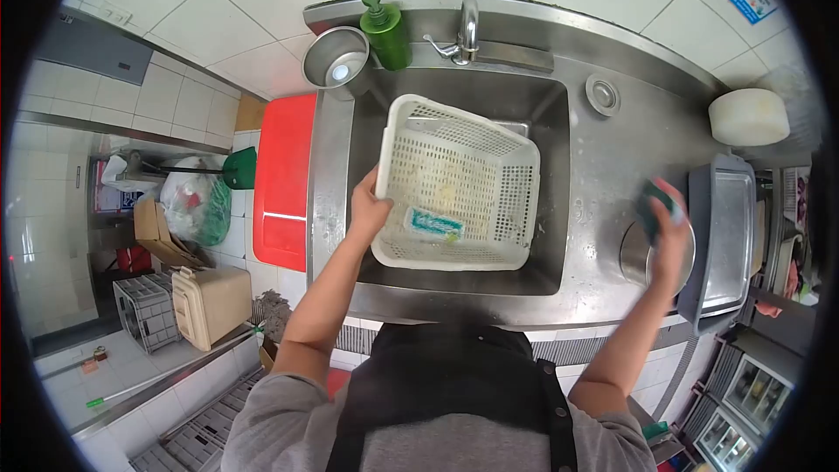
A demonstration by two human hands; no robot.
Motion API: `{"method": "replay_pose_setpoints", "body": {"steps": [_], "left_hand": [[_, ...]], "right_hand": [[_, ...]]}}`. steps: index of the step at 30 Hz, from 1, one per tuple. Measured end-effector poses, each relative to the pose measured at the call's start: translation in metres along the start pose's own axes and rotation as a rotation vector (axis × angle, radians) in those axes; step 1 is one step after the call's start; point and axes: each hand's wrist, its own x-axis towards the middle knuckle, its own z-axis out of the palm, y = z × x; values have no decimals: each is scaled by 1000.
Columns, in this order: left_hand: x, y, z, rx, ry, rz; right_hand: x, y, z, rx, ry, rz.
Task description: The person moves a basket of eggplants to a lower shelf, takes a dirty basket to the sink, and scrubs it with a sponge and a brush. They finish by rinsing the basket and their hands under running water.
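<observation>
My left hand (370, 208) grips the left rim of a white plastic basket (463, 249), thumb over the edge. The basket is tilted in the steel sink, and its perforated inside faces me. On its inner wall is a white and teal label (435, 224), with a small yellow-green scrap by the lower edge. Out to the right, my right hand (671, 232), blurred by motion, holds a dark green scouring pad (650, 210). That hand is over a round steel pot (635, 253) on the counter and hides part of it.
Behind the sink (549, 166) are a faucet (469, 31), a green pump bottle (387, 39) and a steel container (336, 59). A drain strainer (603, 94) lies on the right counter. Grey bins (718, 236) stand at the right edge, a red lid (284, 175) at left.
</observation>
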Motion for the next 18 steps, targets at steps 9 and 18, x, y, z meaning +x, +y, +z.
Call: {"method": "replay_pose_setpoints", "body": {"steps": [9, 18], "left_hand": [[-34, 51, 31, -1, 49, 34], [-79, 80, 21, -196, 76, -21]], "right_hand": [[-46, -81, 348, 248, -442, -734], [50, -5, 408, 41, 147, -597]]}}
